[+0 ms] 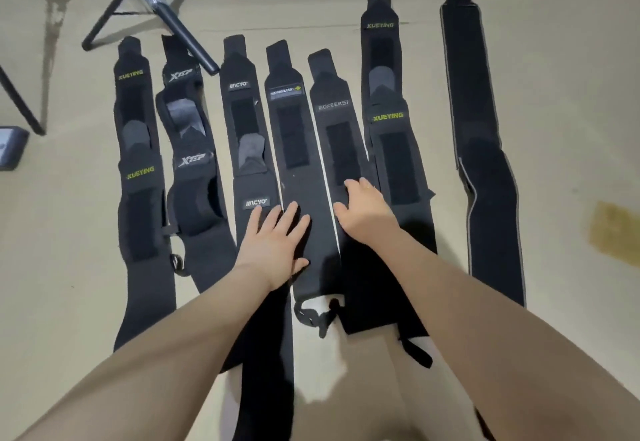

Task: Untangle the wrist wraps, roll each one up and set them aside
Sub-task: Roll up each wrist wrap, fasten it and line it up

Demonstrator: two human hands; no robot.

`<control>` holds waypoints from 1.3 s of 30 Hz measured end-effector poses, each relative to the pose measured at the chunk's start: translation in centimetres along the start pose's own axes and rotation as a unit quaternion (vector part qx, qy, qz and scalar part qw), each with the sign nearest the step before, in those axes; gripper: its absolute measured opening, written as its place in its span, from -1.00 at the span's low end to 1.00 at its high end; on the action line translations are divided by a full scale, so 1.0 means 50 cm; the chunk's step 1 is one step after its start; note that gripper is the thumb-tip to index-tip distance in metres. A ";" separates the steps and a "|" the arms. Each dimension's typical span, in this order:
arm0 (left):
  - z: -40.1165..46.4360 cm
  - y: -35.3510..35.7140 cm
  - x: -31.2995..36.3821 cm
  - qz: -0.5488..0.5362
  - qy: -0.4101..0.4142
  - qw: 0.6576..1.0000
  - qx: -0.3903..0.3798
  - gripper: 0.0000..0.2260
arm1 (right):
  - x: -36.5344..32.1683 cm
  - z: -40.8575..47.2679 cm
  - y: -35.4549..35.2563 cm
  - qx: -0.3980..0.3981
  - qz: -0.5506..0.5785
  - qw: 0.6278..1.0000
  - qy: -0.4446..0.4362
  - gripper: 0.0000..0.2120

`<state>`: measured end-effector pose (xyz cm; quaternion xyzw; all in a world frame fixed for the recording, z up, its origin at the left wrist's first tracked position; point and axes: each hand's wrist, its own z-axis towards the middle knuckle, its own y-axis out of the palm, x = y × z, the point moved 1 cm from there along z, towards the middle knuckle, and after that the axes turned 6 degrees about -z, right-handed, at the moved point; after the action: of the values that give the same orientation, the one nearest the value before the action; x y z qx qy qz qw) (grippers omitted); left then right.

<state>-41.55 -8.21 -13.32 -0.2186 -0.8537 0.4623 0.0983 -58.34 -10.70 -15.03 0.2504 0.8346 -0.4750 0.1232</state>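
Observation:
Several black wrist wraps lie flat and side by side on a pale floor, their strap ends pointing away from me. My left hand [277, 243] rests flat with spread fingers across the MCYO wrap [247, 150] and the middle wrap with a grey label [294, 150]. My right hand [363, 208] presses flat on the BOKEERSI wrap [341, 150]. Two XUEYING wraps [138, 163] lie in line at the far left, two XTEP wraps [188, 150] beside them, and two more XUEYING wraps [391, 136] right of my right hand. A long plain wrap [485, 163] lies apart at the right.
A black metal stand with angled legs [145, 1] rises at the back left, one foot [204, 56] touching the XTEP wrap. A dark box [12, 148] sits at the left edge. A yellowish stain [613, 233] marks the floor at the right.

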 end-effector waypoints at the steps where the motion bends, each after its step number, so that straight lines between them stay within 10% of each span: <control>1: 0.015 -0.002 -0.006 -0.021 -0.011 1.000 -0.008 -0.26 | -0.006 0.023 -0.011 -0.003 0.007 1.000 0.025 -0.51; 15: 0.074 0.041 -0.025 -0.177 -0.015 0.984 -0.009 -0.01 | -0.005 0.134 -0.018 0.122 0.123 0.970 0.171 -0.41; 18: 0.075 0.040 -0.022 -0.179 -0.024 0.983 -0.008 0.01 | 0.012 0.138 -0.031 0.081 0.140 0.978 0.134 -0.77; 21: 0.072 0.040 -0.020 -0.184 -0.032 0.982 -0.022 0.01 | 0.007 0.119 -0.046 0.078 0.145 0.986 0.030 -0.58; 26: 0.082 0.019 -0.021 -0.325 -0.027 0.945 0.016 -0.48 | -0.033 0.042 -0.076 -0.030 0.287 0.957 -0.043 -0.80; 28: 0.067 -0.009 -0.006 -0.555 -0.074 0.824 0.081 -0.72 | -0.034 0.004 -0.086 -0.101 0.376 0.921 -0.020 -0.66; 31: 0.029 -0.055 0.011 -0.909 -0.131 0.394 0.037 -0.66 | -0.020 -0.066 -0.092 -0.278 0.399 0.873 -0.035 -0.63; 33: 0.009 -0.060 0.005 -0.947 -0.137 0.291 0.001 -0.48 | -0.007 -0.113 -0.092 -0.389 0.401 0.829 -0.023 -0.64; 36: -0.035 -0.065 0.002 -0.865 -0.121 0.486 -0.039 -0.71 | 0.009 -0.151 -0.093 -0.475 0.343 0.810 -0.007 -0.63; 39: -0.070 -0.044 0.011 -0.789 -0.062 0.610 -0.051 -0.81 | 0.012 -0.130 -0.081 -0.335 0.355 0.866 0.109 -0.50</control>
<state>-41.38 -6.37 -9.55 0.5635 -0.7227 0.1740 0.3604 -60.78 -6.69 -8.97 0.5234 0.8065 -0.0603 0.2684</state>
